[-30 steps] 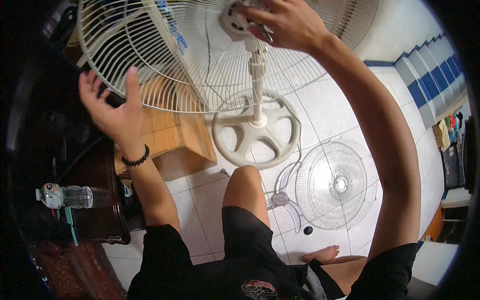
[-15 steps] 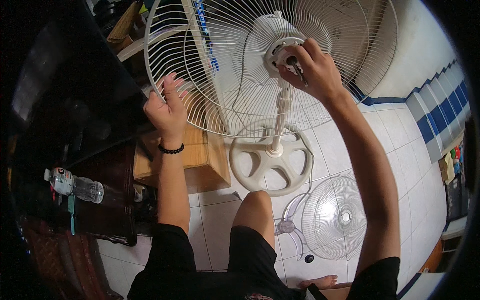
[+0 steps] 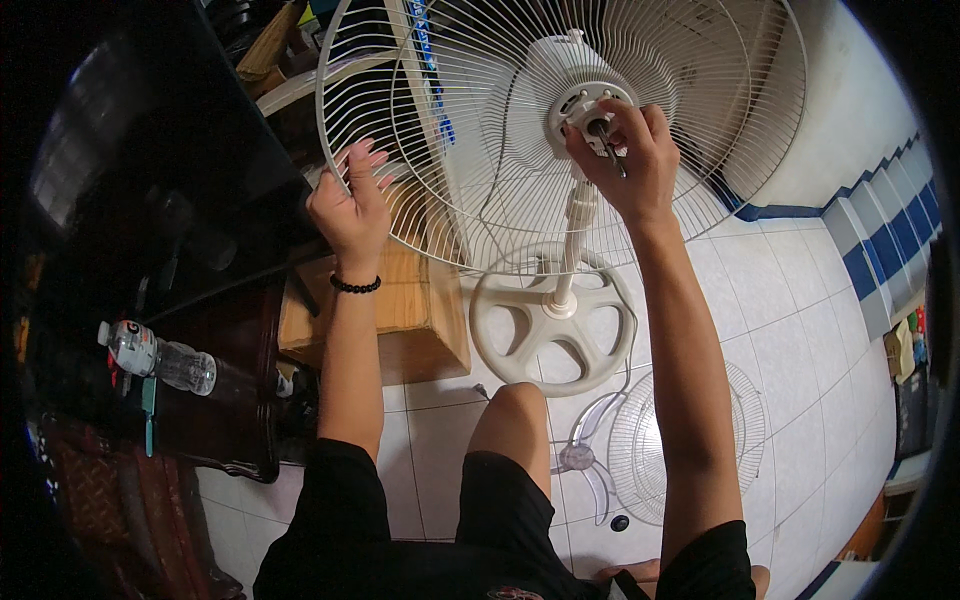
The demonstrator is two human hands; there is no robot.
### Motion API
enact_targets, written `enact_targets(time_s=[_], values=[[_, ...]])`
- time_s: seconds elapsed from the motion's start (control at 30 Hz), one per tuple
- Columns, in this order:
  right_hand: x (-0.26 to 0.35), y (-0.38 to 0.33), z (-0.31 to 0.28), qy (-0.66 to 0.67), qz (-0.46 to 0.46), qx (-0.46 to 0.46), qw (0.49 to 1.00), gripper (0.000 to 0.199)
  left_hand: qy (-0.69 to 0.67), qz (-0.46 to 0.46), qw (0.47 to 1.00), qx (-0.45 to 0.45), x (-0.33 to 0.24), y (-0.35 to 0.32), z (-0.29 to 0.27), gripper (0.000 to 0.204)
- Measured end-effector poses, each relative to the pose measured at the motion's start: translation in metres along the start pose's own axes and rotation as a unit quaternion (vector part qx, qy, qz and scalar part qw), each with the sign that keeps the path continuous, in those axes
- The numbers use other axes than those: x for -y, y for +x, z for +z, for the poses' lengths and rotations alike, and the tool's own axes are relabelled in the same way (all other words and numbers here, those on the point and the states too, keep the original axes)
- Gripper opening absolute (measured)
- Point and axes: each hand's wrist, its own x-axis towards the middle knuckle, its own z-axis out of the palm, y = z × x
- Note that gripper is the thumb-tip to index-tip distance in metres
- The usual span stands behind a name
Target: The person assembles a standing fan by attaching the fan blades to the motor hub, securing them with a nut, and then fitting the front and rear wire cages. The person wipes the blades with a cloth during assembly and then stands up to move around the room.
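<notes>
The right hand [image 3: 622,160] is closed around the metal pin [image 3: 603,132] that sticks out of the fan motor [image 3: 580,95]. The fingers pinch the pin at the round middle of the motor. A second ago this hand was up near the top edge of the view. Now it sits lower and nearer the middle, with the whole fan in plain sight. My guess is the head tipped up, so the hands can work on the middle of the fan.

The left hand [image 3: 352,205] is open and flat. Its fingers press on the left rim of the wire cage [image 3: 470,215]. It grasps nothing, it just steadies the cage. A second ago it was held out in the air beside the cage.

Below the right hand, the white pole [image 3: 578,225] goes down to the round base [image 3: 552,325] on the tile floor [image 3: 790,300]. Lower down, near the person's knee, lie the clear fan blades [image 3: 585,450] and the other cage half [image 3: 700,430], so the fan looks taken apart.

Below the left hand is a wooden box [image 3: 415,315]. Far to that hand's left, a water bottle [image 3: 160,358] lies on a dark tabletop [image 3: 240,370].
</notes>
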Motion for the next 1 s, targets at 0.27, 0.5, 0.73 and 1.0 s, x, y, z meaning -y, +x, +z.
enact_targets(time_s=[0.27, 0.5, 0.73, 1.0], values=[[0.000, -0.003, 0.004, -0.009, -0.001, -0.015, 1.000, 0.043, 0.007, 0.003, 1.000, 0.001, -0.001, -0.001, 0.000, 0.032], [-0.001, -0.004, 0.002, -0.022, -0.007, -0.010, 1.000, 0.045, 0.010, 0.001, 1.000, 0.009, -0.001, -0.001, -0.002, 0.032], [-0.004, -0.001, 0.003, -0.008, -0.006, -0.011, 1.000, 0.044, 0.013, -0.003, 1.000, 0.010, 0.000, 0.002, 0.001, 0.033], [-0.029, 0.026, -0.019, -0.098, -0.156, 0.179, 0.967, 0.046, 0.023, 0.013, 0.999, 0.019, -0.006, 0.000, -0.005, 0.029]])
